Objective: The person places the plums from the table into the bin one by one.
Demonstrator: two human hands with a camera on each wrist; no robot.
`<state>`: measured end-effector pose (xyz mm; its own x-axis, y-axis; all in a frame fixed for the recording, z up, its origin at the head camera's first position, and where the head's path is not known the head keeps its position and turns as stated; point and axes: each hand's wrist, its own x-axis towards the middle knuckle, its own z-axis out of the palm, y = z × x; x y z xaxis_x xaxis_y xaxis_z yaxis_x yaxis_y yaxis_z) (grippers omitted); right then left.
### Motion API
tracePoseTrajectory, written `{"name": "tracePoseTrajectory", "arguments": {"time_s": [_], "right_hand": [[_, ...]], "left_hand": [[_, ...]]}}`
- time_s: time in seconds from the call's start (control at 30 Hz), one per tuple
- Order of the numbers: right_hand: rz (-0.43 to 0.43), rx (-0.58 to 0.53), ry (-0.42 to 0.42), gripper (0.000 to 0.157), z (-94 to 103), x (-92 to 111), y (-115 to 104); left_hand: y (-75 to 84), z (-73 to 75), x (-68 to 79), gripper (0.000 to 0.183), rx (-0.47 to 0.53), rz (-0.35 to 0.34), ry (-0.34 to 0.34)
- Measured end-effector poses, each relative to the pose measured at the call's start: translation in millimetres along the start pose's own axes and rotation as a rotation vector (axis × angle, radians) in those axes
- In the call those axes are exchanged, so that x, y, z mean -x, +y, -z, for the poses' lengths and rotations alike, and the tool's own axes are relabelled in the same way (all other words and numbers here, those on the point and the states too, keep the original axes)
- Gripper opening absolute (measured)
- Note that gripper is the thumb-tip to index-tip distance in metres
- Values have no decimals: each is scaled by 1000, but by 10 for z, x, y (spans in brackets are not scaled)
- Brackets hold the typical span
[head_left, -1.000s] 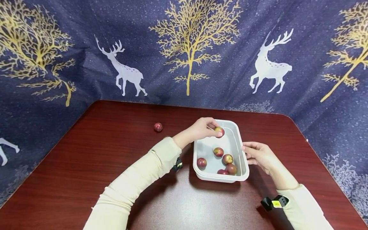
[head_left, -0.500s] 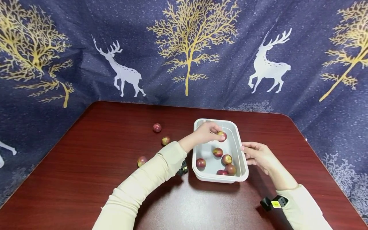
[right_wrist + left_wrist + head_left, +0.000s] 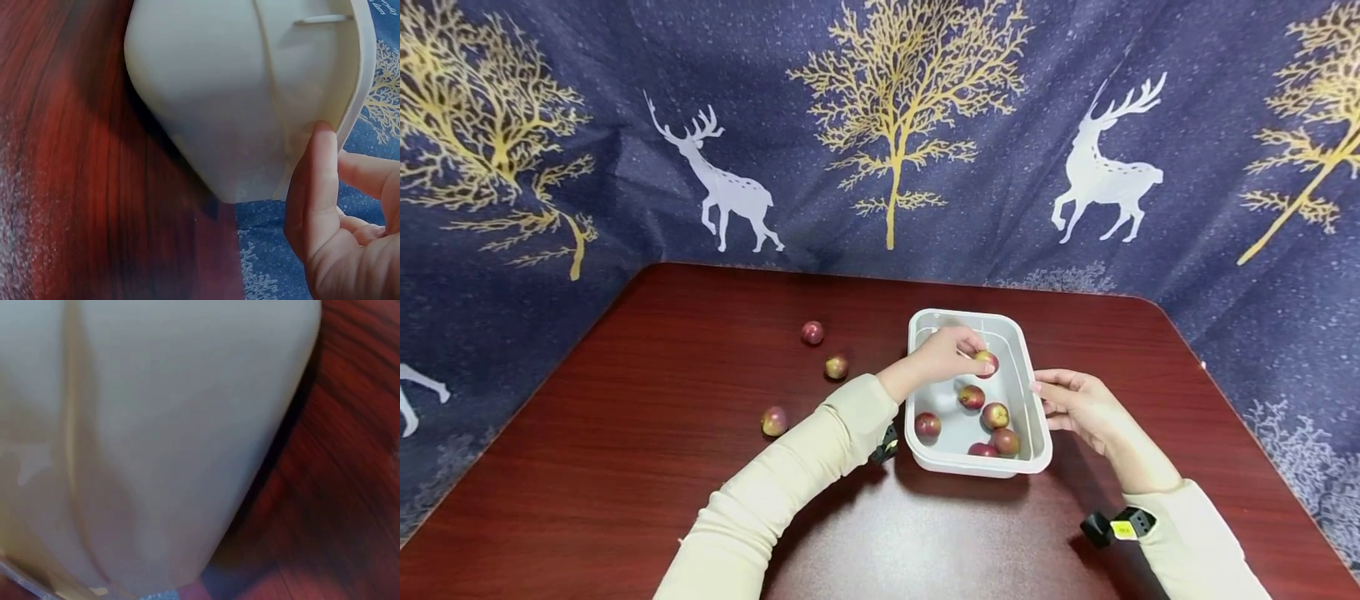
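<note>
A white plastic container stands on the table, its long sides running away from me. Over its far half, my left hand pinches a red-and-yellow plum between thumb and fingers. Several more plums lie on the container's floor, among them one near the left wall and one in the middle. With the thumb at the rim and fingers against the outer wall, my right hand holds the container's right side. The left wrist view shows only the container's outer wall and table; the hand is hidden there.
Left of the container, three loose plums lie on the dark red wooden table: a far one, a middle one and a near one beside my left sleeve. A blue cloth with deer and trees hangs behind the table.
My left hand has moved a little right and nearer with the plum, further over the container's inside. Two plums on the table have come out from behind the left forearm. The right hand stays put.
</note>
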<state>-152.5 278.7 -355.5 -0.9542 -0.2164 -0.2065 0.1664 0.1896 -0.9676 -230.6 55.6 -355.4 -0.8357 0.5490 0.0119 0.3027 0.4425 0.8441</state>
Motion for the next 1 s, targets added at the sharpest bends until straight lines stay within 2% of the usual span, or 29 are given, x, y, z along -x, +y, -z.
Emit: {"name": "tracePoseTrajectory", "arguments": {"time_s": [0.37, 0.73, 1.0], "right_hand": [[-9, -27, -11, 41, 6, 5, 3], [-4, -40, -21, 40, 13, -12, 14], [-14, -65, -12, 38, 14, 3, 34]], "left_hand": [[2, -13, 15, 31, 35, -52, -19], [9, 7, 31, 33, 73, -34, -19], [-13, 2, 39, 26, 143, -142, 3]]}}
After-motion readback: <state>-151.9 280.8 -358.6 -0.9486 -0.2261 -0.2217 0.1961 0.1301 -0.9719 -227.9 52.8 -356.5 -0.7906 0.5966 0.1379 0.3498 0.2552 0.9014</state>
